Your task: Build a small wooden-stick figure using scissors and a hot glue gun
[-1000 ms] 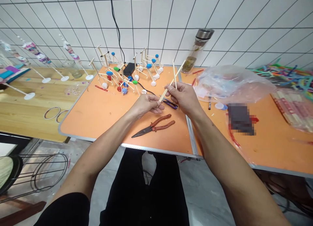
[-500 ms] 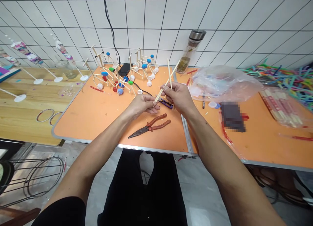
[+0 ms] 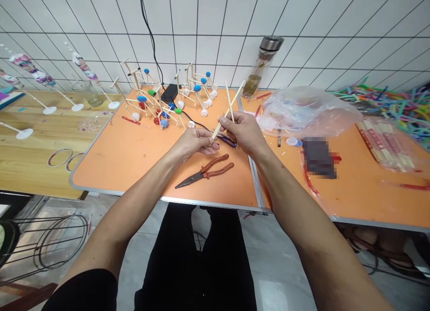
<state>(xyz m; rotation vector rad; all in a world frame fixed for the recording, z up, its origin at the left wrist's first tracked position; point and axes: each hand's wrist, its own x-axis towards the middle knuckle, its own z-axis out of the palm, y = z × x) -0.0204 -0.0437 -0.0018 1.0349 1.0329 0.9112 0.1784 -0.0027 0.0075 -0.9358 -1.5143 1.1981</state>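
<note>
Head view: frame centre, left hand (image 3: 198, 143) pinching lower end of wooden sticks (image 3: 230, 108), right hand (image 3: 244, 131) gripping them higher up. Red-handled pliers (image 3: 202, 172) just below. Right side: packaged sticks (image 3: 384, 145), red wrapper markings too small to read.

No text can be read, any print on the packaged sticks (image 3: 386, 145) being too small to tell.

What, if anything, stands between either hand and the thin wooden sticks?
Nothing visible: the left hand and right hand both already hold the sticks. The pliers lie on the table, nearer the person.
</note>
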